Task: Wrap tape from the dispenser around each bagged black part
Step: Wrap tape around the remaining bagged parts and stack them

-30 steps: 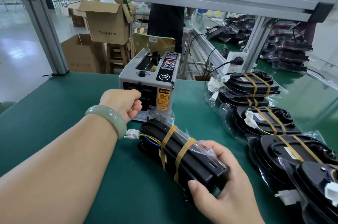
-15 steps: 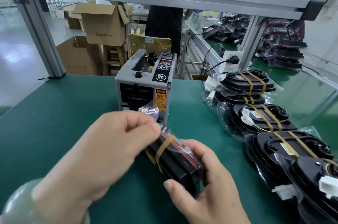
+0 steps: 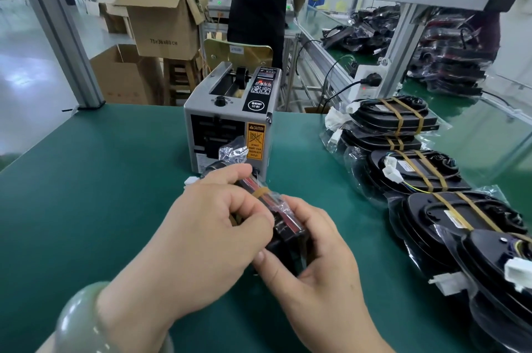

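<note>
— Over the bench (image 3: 100, 180), just before the dispenser (image 3: 230, 122): where is the part (image 3: 283, 233)?
— Between both hands: left hand (image 3: 207, 237) curled over it, right hand (image 3: 313, 266) gripping its near end, one tape band (image 3: 260, 192) showing.

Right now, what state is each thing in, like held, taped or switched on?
bagged black part: held in both hands, one tape band showing
left hand: fingers curled on it
right hand: holds its near end
tape dispenser: display lit red
plug: plugged in
finished parts: bagged, taped, in a row
cardboard box: flaps open
</note>
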`<state>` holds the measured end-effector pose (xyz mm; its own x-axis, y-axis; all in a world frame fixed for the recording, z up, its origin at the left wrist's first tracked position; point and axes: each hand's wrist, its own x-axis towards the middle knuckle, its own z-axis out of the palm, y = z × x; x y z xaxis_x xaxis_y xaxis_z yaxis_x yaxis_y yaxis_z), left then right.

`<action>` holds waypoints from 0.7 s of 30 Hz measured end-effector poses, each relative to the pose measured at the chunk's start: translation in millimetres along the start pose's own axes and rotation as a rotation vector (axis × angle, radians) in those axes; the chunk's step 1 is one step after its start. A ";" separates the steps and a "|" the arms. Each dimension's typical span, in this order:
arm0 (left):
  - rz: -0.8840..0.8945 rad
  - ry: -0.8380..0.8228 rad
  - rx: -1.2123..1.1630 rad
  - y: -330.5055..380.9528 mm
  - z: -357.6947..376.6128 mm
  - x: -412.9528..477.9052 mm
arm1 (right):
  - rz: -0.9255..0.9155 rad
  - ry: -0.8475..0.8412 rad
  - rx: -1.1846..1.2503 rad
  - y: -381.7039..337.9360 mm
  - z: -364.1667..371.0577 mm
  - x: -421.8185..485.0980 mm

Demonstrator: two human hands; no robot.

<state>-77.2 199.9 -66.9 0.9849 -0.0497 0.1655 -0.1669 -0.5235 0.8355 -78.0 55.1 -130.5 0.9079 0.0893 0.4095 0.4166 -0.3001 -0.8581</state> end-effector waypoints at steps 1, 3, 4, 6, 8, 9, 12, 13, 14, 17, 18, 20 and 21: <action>-0.005 0.000 0.003 -0.6 0.5 0.8 | 0.002 0.002 0.012 0.2 0.0 -0.2; -0.012 0.002 0.005 -2.2 2.4 1.2 | 0.005 0.006 0.048 -0.3 0.2 -0.2; -0.016 0.006 0.007 -2.7 3.6 0.9 | 0.010 0.007 0.063 -0.7 0.5 -0.2; -0.026 0.025 0.022 -1.9 6.6 0.0 | 0.018 0.006 0.080 -1.3 1.2 -0.3; -0.035 0.034 0.036 -0.3 8.3 -0.8 | 0.022 0.006 0.081 -1.9 1.8 -0.7; -0.037 0.033 0.039 0.2 8.7 -0.9 | 0.021 0.008 0.080 -2.1 1.6 -0.7; -0.032 0.031 0.051 0.5 8.8 -1.1 | 0.027 0.008 0.093 -3.1 0.8 -0.9; -0.030 0.033 0.054 0.2 9.0 -1.1 | 0.026 0.009 0.092 -3.2 0.7 -0.8; -0.028 0.036 0.054 -0.1 9.2 -1.0 | 0.024 0.009 0.090 -3.3 0.6 -0.8; -0.024 0.040 0.057 -0.3 10.6 -0.2 | 0.027 0.006 0.092 -3.1 0.5 -1.0; -0.016 0.040 0.067 -0.9 11.3 -0.2 | 0.028 0.008 0.092 -2.5 0.4 -1.4; -0.006 0.042 0.082 -1.3 12.6 -0.4 | 0.032 0.010 0.091 0.0 0.3 -2.0; -0.001 0.044 0.086 -1.2 13.3 -0.8 | 0.037 0.008 0.096 1.1 0.4 -2.2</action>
<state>-77.2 189.2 -75.0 0.9819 -0.0125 0.1889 -0.1592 -0.5946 0.7881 -79.5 55.0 -132.4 0.9226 0.0716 0.3790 0.3854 -0.2105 -0.8984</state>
